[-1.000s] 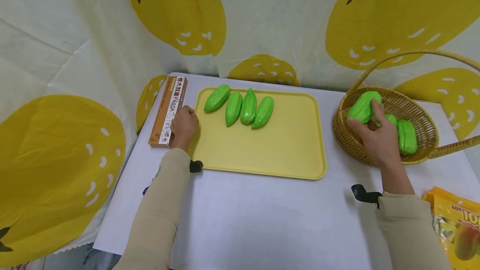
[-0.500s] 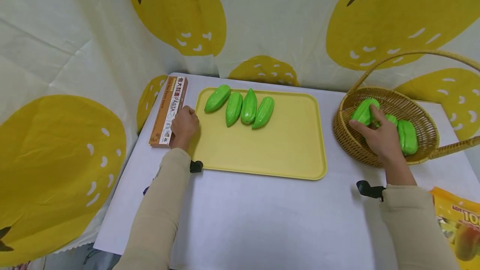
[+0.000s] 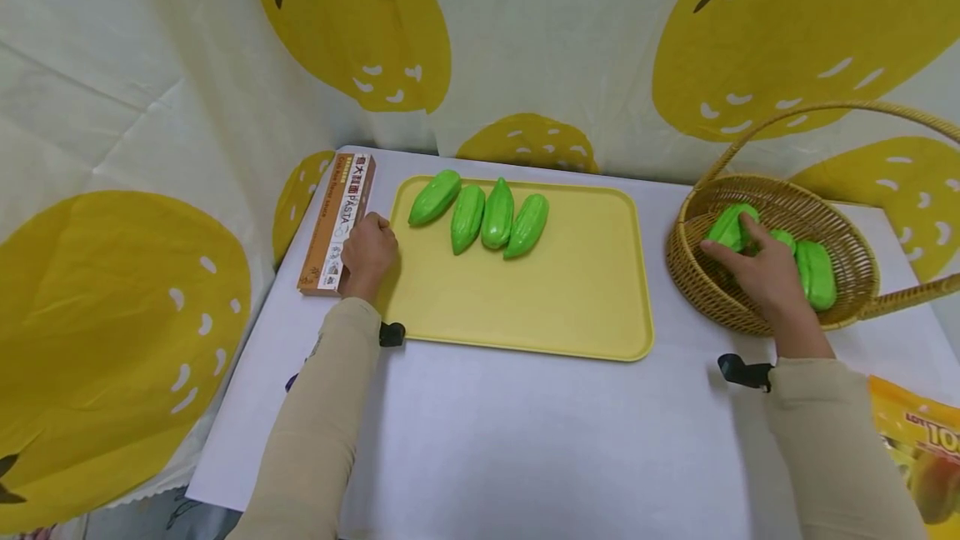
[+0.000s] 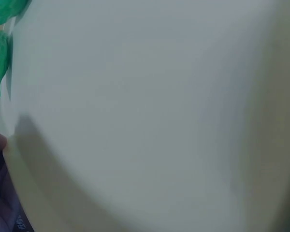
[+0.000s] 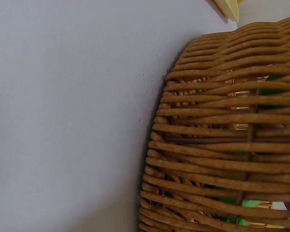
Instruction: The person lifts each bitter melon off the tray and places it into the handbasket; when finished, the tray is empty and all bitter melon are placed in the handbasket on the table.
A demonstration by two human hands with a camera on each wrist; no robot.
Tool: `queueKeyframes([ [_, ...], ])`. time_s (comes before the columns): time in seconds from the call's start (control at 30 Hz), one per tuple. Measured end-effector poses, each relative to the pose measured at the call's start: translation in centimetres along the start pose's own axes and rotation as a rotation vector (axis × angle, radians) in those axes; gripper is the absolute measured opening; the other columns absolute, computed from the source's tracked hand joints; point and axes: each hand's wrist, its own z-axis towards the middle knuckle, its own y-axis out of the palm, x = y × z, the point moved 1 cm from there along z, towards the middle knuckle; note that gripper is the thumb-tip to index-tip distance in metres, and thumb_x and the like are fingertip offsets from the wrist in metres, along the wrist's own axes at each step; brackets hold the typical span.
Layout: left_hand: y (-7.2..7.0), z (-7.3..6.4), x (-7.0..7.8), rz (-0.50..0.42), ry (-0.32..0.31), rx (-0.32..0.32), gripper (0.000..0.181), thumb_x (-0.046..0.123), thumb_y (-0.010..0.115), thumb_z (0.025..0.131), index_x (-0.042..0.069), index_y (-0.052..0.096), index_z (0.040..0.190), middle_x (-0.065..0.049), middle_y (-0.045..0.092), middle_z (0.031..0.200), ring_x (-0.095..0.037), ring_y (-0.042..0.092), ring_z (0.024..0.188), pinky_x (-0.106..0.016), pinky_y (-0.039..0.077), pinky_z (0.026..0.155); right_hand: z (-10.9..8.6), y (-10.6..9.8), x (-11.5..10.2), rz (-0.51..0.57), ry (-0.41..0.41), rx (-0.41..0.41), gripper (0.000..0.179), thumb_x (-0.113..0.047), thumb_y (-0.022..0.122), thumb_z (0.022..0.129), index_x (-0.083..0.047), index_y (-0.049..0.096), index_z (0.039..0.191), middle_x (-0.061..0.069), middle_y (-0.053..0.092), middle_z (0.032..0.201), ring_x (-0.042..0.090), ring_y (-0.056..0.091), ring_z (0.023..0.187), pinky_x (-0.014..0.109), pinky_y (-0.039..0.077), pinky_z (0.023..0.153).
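Note:
My left hand (image 3: pixel 370 248) grips the left rim of a yellow tray (image 3: pixel 570 298), its thumb at the rim in the left wrist view. Several long, ribbed green gourds (image 3: pixel 497 213) with tapered ends lie side by side along the tray's back left. On the right, my right hand (image 3: pixel 765 273) reaches into a wicker basket (image 3: pixel 686 277), thumb and fingers about a chunky green star fruit (image 3: pixel 726 227). Another green star fruit (image 3: pixel 819 275) lies in the basket to the right of the hand, and a further green piece (image 3: pixel 783 237) is partly hidden behind it.
An orange and white pasta box (image 3: pixel 336 223) lies left of the tray. At the lower right edge is a yellow bag (image 3: pixel 926 448) with a mango picture. The basket's tall handle (image 3: pixel 847 104) arches over its right side. A fruit-print cloth (image 3: pixel 540 32) hangs behind the table.
My right hand has lowered the star fruit deeper into the basket and shifted slightly right. The left hand and the tray have stayed in place.

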Motion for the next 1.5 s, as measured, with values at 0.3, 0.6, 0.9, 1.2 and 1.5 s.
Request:
queueKeyframes([
  [0.3,0.06,0.08,0.02,0.0,-0.002,-0.007,0.029,0.02,0.044,0.105,0.011,0.064,0.125,-0.013,0.07,0.126,-0.04,0.065,0.111,-0.058,0.052,0.092,0.56,-0.28,0.51,-0.044,0.001,0.006,0.096,-0.056,0.059,0.097,-0.017,0.001,0.163,0.031,0.002,0.166,0.055,0.003,0.153,0.071,0.014,0.12],
  [0.6,0.13,-0.02,-0.09,-0.004,-0.002,-0.001,0.03,0.02,0.043,0.105,0.011,0.064,0.124,-0.013,0.069,0.126,-0.039,0.065,0.111,-0.057,0.051,0.092,0.63,-0.51,0.74,-0.095,0.004,-0.006,0.095,-0.053,0.058,0.099,-0.013,0.0,0.162,0.038,0.0,0.163,0.059,0.003,0.151,0.072,0.014,0.119],
  [0.9,0.06,-0.23,0.03,-0.004,0.004,0.015,0.029,0.018,0.044,0.105,0.01,0.065,0.124,-0.014,0.07,0.125,-0.039,0.066,0.11,-0.057,0.052,0.092,0.8,-0.6,0.65,-0.17,0.008,-0.039,0.096,-0.056,0.056,0.099,-0.008,0.001,0.162,0.043,0.001,0.16,0.064,0.002,0.147,0.075,0.014,0.116],
  [1.2,-0.01,-0.12,0.07,-0.003,-0.001,0.011,0.03,0.019,0.044,0.105,0.012,0.064,0.125,-0.012,0.07,0.127,-0.039,0.066,0.111,-0.056,0.052,0.092,0.97,-0.71,0.65,-0.187,0.023,-0.062,0.096,-0.057,0.054,0.1,-0.007,0.0,0.162,0.042,-0.002,0.16,0.065,0.001,0.147,0.076,0.014,0.115],
  [1.5,-0.03,-0.08,-0.05,0.006,0.005,0.013,0.031,0.019,0.042,0.105,0.011,0.065,0.125,-0.014,0.07,0.126,-0.04,0.066,0.109,-0.056,0.053,0.089,0.75,-0.69,0.49,-0.215,0.033,-0.067,0.097,-0.057,0.052,0.1,-0.003,0.001,0.161,0.043,0.0,0.159,0.065,0.004,0.146,0.076,0.016,0.115],
])
